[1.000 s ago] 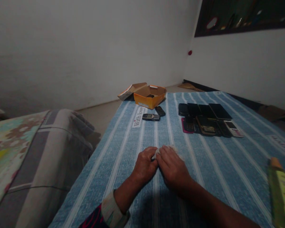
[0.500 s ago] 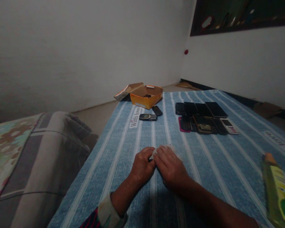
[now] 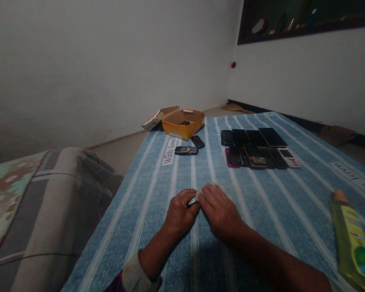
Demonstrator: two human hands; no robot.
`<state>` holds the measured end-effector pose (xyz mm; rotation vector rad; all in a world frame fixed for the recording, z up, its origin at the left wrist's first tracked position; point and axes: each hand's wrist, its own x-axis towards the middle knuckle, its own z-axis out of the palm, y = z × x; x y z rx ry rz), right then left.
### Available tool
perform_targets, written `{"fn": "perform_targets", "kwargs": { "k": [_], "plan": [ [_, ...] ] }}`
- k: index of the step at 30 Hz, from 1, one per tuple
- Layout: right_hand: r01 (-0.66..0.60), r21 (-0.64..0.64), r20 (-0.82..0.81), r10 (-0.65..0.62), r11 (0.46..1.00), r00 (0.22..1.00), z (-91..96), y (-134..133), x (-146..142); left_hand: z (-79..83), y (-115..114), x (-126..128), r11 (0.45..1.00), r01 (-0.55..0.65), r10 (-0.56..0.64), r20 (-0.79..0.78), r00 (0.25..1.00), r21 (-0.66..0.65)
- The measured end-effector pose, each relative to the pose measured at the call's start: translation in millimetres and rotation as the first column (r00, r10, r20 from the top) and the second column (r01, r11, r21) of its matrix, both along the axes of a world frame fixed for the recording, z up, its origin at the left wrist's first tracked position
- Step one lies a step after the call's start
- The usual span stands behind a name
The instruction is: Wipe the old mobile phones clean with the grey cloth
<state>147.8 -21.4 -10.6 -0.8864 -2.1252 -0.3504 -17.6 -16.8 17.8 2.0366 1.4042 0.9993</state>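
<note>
Striped cloth (image 3: 261, 198) lies open up to the phone rows (image 3: 255, 148); what seems a bottle (image 3: 351, 239) crowds the right edge.

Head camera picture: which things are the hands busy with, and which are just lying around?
In hand: left hand, pinching a small grey thing; right hand, lying on a white cloth.

Lying about: orange box; keypad phone and dark phone beside it; two rows of phones; green bottle; all on the striped blue cover.
</note>
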Motion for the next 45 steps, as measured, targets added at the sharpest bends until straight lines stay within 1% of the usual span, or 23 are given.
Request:
{"fn": "perform_targets", "kwargs": {
  "k": [1, 3, 6, 9, 11, 13, 17, 21, 23, 25, 27, 29, 31, 33, 34, 36, 38, 41, 43, 45],
  "plan": [
    [-0.014, 0.003, -0.004, 0.014, 1.0, 1.0, -0.3, -1, -2, -0.4, 0, 0, 1.0, 0.007, -0.007, -0.004, 1.0, 0.004],
    [-0.021, -0.037, -0.012, 0.021, 0.999, 1.0, -0.2, 1, 0, -1.0, 1, 0, 1.0, 0.009, -0.009, -0.009, 1.0, 0.006],
    [0.018, -0.148, -0.032, -0.023, 0.989, 0.999, 1.6, 11, 11, -1.3, 2, 1, 1.0, -0.005, 0.005, -0.007, 1.0, -0.005],
    [0.038, -0.257, -0.088, -0.063, 0.966, 0.994, 4.8, 20, 22, 0.1, 1, 1, 1.0, -0.011, 0.011, -0.006, 1.0, -0.02],
    [0.01, -0.321, -0.153, -0.063, 0.947, 0.986, 6.1, 24, 26, 2.0, 1, 1, 0.999, -0.017, 0.017, -0.013, 1.0, -0.029],
    [-0.043, -0.375, -0.238, -0.051, 0.926, 0.97, 5.9, 28, 27, 4.8, 0, 2, 0.999, -0.018, 0.016, -0.031, 0.999, -0.042],
    [-0.168, -0.453, -0.427, -0.048, 0.875, 0.903, 3.3, 34, 29, 11.4, 0, 6, 0.997, -0.001, -0.005, -0.093, 0.996, -0.072],
    [-0.244, -0.513, -0.591, -0.132, 0.823, 0.796, 5.4, 38, 32, 18.2, 4, 13, 0.996, 0.001, -0.014, -0.141, 0.99, -0.09],
    [-0.257, -0.552, -0.631, -0.196, 0.794, 0.75, 7.1, 39, 33, 21.4, 7, 17, 0.995, -0.002, -0.014, -0.167, 0.986, -0.096],
    [-0.255, -0.582, -0.643, -0.246, 0.772, 0.725, 7.2, 41, 34, 24.3, 12, 22, 0.994, -0.012, -0.01, -0.201, 0.98, -0.106],
    [-0.242, -0.573, -0.64, -0.244, 0.783, 0.729, 5.4, 44, 36, 27.0, 18, 28, 0.993, -0.026, -0.004, -0.248, 0.969, -0.117],
    [-0.211, -0.529, -0.601, -0.188, 0.822, 0.776, 3.1, 46, 39, 29.8, 24, 34, 0.99, -0.041, -0.002, -0.307, 0.952, -0.133],
    [-0.132, -0.498, -0.484, -0.149, 0.857, 0.862, 2.5, 47, 42, 33.0, 30, 40, 0.987, -0.043, -0.019, -0.375, 0.927, -0.155],
    [-0.001, -0.505, -0.267, -0.155, 0.863, 0.951, 5.1, 47, 45, 36.5, 34, 45, 0.984, -0.036, -0.048, -0.451, 0.891, -0.176],
    [0.075, -0.511, -0.138, -0.167, 0.857, 0.976, 7.5, 45, 46, 38.2, 35, 46, 0.982, -0.033, -0.063, -0.488, 0.871, -0.184],
    [0.2, -0.5, 0.096, -0.175, 0.843, 0.98, 13.5, 41, 48, 40.6, 37, 47, 0.981, -0.027, -0.082, -0.541, 0.837, -0.191],
    [0.256, -0.472, 0.238, -0.157, 0.843, 0.958, 19.5, 37, 49, 41.2, 38, 47, 0.983, -0.017, -0.091, -0.559, 0.824, -0.185],
    [0.249, -0.467, 0.312, -0.105, 0.848, 0.944, 26.6, 31, 50, 38.6, 38, 45, 0.986, -0.007, -0.089, -0.558, 0.825, -0.168],
    [0.225, -0.503, 0.316, -0.064, 0.834, 0.946, 31.0, 28, 53, 36.0, 39, 44, 0.987, -0.005, -0.086, -0.555, 0.827, -0.16],
    [0.185, -0.558, 0.311, -0.003, 0.809, 0.95, 35.5, 27, 59, 34.3, 39, 44, 0.987, -0.002, -0.086, -0.547, 0.833, -0.16]
  ]
}}
